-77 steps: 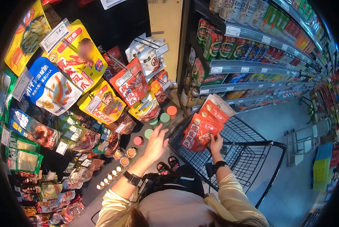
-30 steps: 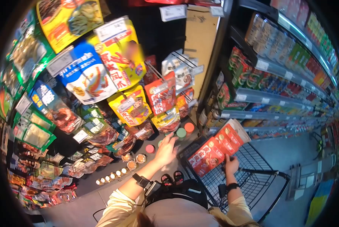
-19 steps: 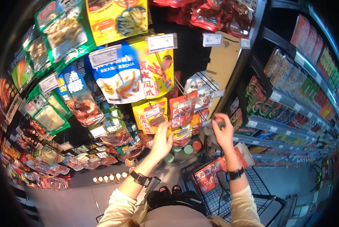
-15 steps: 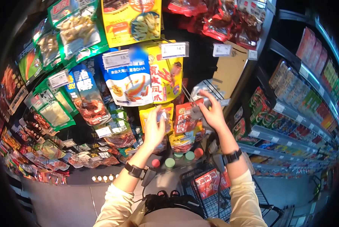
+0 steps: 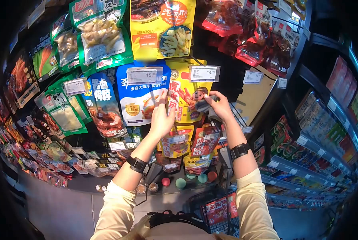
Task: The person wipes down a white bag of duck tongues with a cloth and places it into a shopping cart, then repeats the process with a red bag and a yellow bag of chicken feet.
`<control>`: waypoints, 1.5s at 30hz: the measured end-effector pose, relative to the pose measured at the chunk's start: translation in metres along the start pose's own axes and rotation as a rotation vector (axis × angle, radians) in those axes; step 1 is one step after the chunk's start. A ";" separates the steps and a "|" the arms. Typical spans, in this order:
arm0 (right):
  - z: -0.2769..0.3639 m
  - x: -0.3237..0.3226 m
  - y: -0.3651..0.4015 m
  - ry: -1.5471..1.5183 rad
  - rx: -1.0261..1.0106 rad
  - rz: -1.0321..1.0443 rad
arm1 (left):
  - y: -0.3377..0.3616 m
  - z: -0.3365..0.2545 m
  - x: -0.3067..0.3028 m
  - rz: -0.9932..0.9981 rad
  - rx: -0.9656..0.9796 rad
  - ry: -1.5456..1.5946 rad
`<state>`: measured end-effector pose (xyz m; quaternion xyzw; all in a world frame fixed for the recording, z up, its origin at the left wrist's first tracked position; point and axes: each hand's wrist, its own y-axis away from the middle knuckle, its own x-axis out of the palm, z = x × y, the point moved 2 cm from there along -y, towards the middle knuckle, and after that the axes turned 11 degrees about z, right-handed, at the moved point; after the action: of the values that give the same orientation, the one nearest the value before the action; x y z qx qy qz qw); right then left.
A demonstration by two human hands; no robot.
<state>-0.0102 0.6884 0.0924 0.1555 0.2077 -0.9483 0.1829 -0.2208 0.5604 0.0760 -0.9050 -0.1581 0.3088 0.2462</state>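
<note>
Left hand: unclenched before flat blue-and-white plastic pouch
Right hand: at yellow rectangular plastic pouch, grasp unclear
Pouch overlap: tug yellow, you could snag blue

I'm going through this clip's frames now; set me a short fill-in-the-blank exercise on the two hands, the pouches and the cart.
1. The left hand partly covers a pouch whose upper part is ____.
2. The right hand is at the right edge of a large pouch that is mostly ____.
3. The packs lying in the shopping cart are mostly ____.

Missing words: blue; yellow; red.
</note>
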 end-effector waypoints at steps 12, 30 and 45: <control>0.022 -0.030 0.019 -0.151 -0.055 0.401 | -0.019 0.000 -0.001 -0.032 -0.078 -0.086; -0.017 -0.044 0.168 -0.617 0.130 -0.082 | 0.113 -0.044 0.030 0.553 -0.424 1.290; 0.043 0.037 0.266 0.651 -0.309 0.055 | 0.173 -0.057 0.077 0.699 -0.496 1.370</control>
<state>0.0574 0.4336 0.0263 0.4253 0.3918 -0.8012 0.1540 -0.1026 0.4306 -0.0162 -0.9186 0.2562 -0.2994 -0.0305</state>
